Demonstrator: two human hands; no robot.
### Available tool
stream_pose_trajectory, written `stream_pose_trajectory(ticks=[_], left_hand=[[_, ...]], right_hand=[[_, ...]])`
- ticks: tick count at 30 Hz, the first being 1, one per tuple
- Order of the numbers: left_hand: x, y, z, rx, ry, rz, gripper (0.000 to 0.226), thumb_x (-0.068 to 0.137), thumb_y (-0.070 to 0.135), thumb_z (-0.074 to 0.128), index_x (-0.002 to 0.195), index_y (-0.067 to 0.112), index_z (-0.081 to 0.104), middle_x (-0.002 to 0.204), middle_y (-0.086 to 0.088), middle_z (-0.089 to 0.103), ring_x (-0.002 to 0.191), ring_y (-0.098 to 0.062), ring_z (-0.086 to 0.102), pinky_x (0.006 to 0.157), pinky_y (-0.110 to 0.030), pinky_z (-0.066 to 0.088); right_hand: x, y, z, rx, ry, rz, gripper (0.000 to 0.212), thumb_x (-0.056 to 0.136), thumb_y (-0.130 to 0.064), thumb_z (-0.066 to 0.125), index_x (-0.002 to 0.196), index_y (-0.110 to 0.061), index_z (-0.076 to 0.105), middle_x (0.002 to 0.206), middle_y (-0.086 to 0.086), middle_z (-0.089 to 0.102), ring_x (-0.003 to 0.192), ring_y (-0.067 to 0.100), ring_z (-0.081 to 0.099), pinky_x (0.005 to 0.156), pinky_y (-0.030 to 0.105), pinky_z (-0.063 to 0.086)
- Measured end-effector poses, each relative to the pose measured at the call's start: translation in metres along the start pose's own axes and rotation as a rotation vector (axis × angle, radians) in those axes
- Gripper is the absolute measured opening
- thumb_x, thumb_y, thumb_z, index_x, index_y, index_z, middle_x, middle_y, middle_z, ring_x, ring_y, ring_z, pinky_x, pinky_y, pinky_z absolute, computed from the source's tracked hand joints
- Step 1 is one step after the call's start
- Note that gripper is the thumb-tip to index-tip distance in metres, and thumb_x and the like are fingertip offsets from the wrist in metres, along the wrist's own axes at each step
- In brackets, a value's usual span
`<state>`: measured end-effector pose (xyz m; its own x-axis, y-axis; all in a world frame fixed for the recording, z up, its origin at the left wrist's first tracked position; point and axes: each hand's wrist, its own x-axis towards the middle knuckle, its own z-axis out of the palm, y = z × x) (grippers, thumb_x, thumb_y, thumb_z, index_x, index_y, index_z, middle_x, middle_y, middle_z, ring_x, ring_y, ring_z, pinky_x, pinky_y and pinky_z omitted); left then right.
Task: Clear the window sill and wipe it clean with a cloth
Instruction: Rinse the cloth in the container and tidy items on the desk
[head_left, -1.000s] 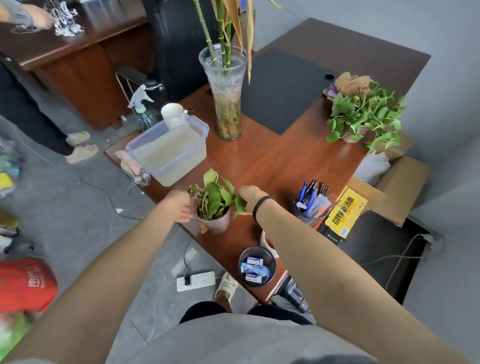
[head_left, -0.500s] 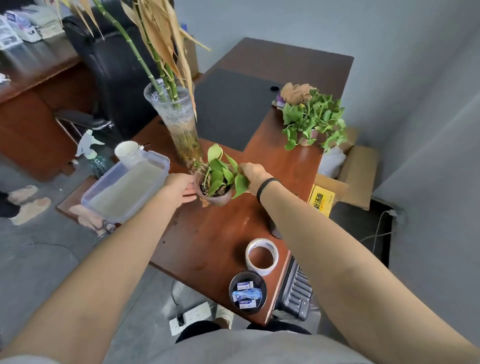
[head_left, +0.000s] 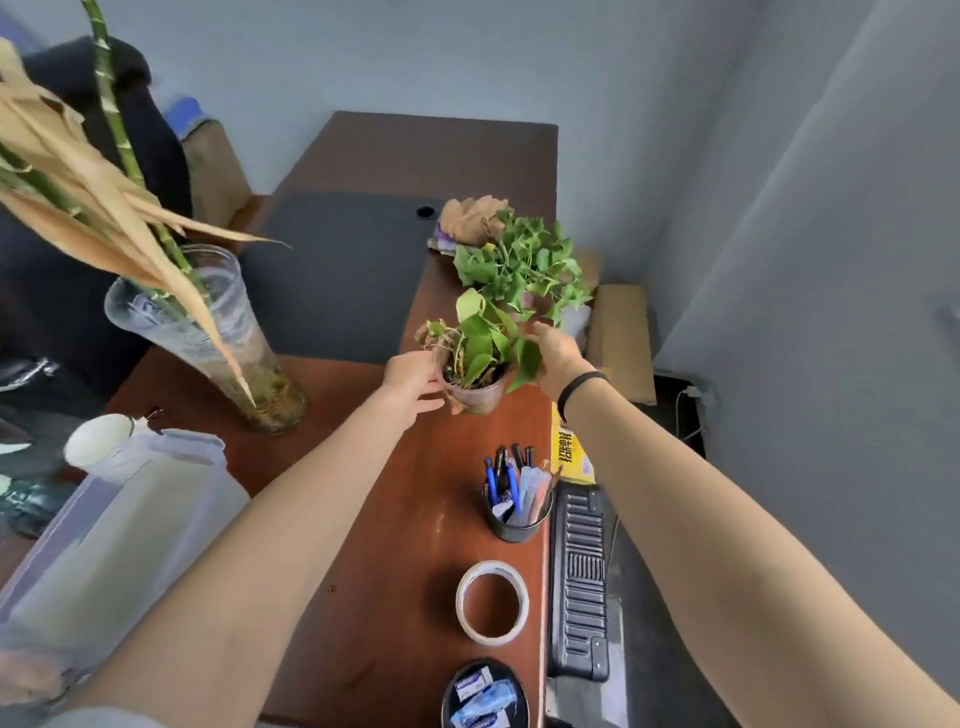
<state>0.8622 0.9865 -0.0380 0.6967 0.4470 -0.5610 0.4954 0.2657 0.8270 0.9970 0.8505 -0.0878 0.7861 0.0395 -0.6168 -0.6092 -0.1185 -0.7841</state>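
Clear plastic pot (head_left: 475, 387) is sitting further up the desk (head_left: 384, 519) than a second ago, now just in front of the big plant (head_left: 519, 260). Left hand (head_left: 413, 379) and right hand (head_left: 558, 353) are both cupping it, fingers curled on its sides; lifted or resting, can't tell. Clearing step is likely finishing. Pot is looking upright, green leaves, some browning. Sill isn't showing.
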Motion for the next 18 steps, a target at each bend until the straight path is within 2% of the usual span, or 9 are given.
stream_pose_trajectory(ticks=[3, 6, 9, 10, 11, 13, 15, 17, 18], left_hand=[[0.026, 0.003, 0.020, 0.017, -0.035, -0.010, 0.025, 0.095, 0.019, 0.049, 0.117, 0.013, 0.060, 0.103, -0.007, 0.064, 0.094, -0.021, 0.058, 0.080, -0.037, 0.047], [0.052, 0.002, 0.038, 0.041, -0.056, -0.024, 0.025, 0.096, 0.011, 0.045, 0.117, 0.011, 0.060, 0.113, -0.010, 0.064, 0.094, -0.021, 0.058, 0.076, -0.036, 0.046], [0.071, 0.000, 0.053, 0.048, -0.065, -0.051, 0.031, 0.096, 0.008, 0.042, 0.124, 0.010, 0.057, 0.117, -0.010, 0.062, 0.095, -0.022, 0.058, 0.077, -0.036, 0.046], [0.075, -0.001, 0.057, 0.047, -0.069, -0.055, 0.032, 0.096, 0.008, 0.041, 0.125, 0.009, 0.056, 0.118, -0.011, 0.062, 0.096, -0.022, 0.058, 0.077, -0.036, 0.046], [0.079, -0.002, 0.061, 0.047, -0.072, -0.062, 0.032, 0.096, 0.009, 0.041, 0.125, 0.009, 0.055, 0.119, -0.011, 0.062, 0.096, -0.022, 0.058, 0.077, -0.036, 0.046], [0.087, -0.003, 0.067, 0.043, -0.070, -0.069, 0.032, 0.096, 0.010, 0.042, 0.126, 0.010, 0.055, 0.121, -0.012, 0.061, 0.098, -0.023, 0.059, 0.076, -0.036, 0.046], [0.094, -0.004, 0.072, 0.049, -0.068, -0.078, 0.033, 0.096, 0.008, 0.041, 0.126, 0.010, 0.055, 0.121, -0.012, 0.061, 0.102, -0.024, 0.060, 0.076, -0.036, 0.046], [0.099, -0.006, 0.076, 0.054, -0.072, -0.092, 0.034, 0.096, 0.006, 0.040, 0.127, 0.009, 0.054, 0.122, -0.012, 0.060, 0.104, -0.025, 0.059, 0.077, -0.036, 0.047], [0.100, -0.008, 0.078, 0.057, -0.075, -0.097, 0.035, 0.096, 0.005, 0.040, 0.127, 0.009, 0.054, 0.123, -0.013, 0.060, 0.102, -0.024, 0.059, 0.078, -0.036, 0.047]], right_hand=[[-0.020, -0.012, -0.011, 0.102, 0.048, 0.039, 0.051, 0.089, -0.035, 0.056, 0.130, -0.006, 0.048, 0.126, 0.012, 0.055, 0.115, 0.034, 0.053, 0.099, 0.050, 0.044], [-0.007, -0.012, -0.021, 0.155, 0.084, 0.064, 0.037, 0.092, -0.032, 0.052, 0.118, -0.005, 0.054, 0.121, 0.010, 0.057, 0.109, 0.031, 0.056, 0.096, 0.048, 0.047], [0.008, -0.007, -0.025, 0.228, 0.090, 0.074, 0.039, 0.090, -0.035, 0.054, 0.116, -0.006, 0.055, 0.106, 0.010, 0.061, 0.084, 0.023, 0.060, 0.074, 0.035, 0.052], [0.010, -0.005, -0.026, 0.236, 0.084, 0.085, 0.036, 0.090, -0.036, 0.054, 0.111, -0.007, 0.055, 0.100, 0.008, 0.061, 0.077, 0.021, 0.058, 0.071, 0.034, 0.052], [0.013, -0.003, -0.026, 0.245, 0.085, 0.093, 0.033, 0.090, -0.036, 0.054, 0.107, -0.008, 0.054, 0.097, 0.008, 0.060, 0.076, 0.021, 0.057, 0.076, 0.036, 0.053], [0.020, -0.002, -0.027, 0.250, 0.087, 0.088, 0.039, 0.089, -0.039, 0.053, 0.113, -0.007, 0.052, 0.106, 0.009, 0.061, 0.088, 0.025, 0.060, 0.088, 0.041, 0.052], [0.028, 0.001, -0.030, 0.235, 0.099, 0.090, 0.052, 0.089, -0.041, 0.052, 0.127, -0.007, 0.048, 0.122, 0.012, 0.059, 0.100, 0.028, 0.059, 0.085, 0.040, 0.052], [0.032, 0.001, -0.032, 0.232, 0.105, 0.095, 0.052, 0.092, -0.040, 0.050, 0.132, -0.008, 0.046, 0.126, 0.011, 0.057, 0.102, 0.027, 0.056, 0.077, 0.035, 0.049], [0.031, 0.001, -0.032, 0.228, 0.108, 0.106, 0.052, 0.093, -0.041, 0.049, 0.133, -0.008, 0.045, 0.128, 0.010, 0.056, 0.105, 0.026, 0.055, 0.079, 0.034, 0.047]])
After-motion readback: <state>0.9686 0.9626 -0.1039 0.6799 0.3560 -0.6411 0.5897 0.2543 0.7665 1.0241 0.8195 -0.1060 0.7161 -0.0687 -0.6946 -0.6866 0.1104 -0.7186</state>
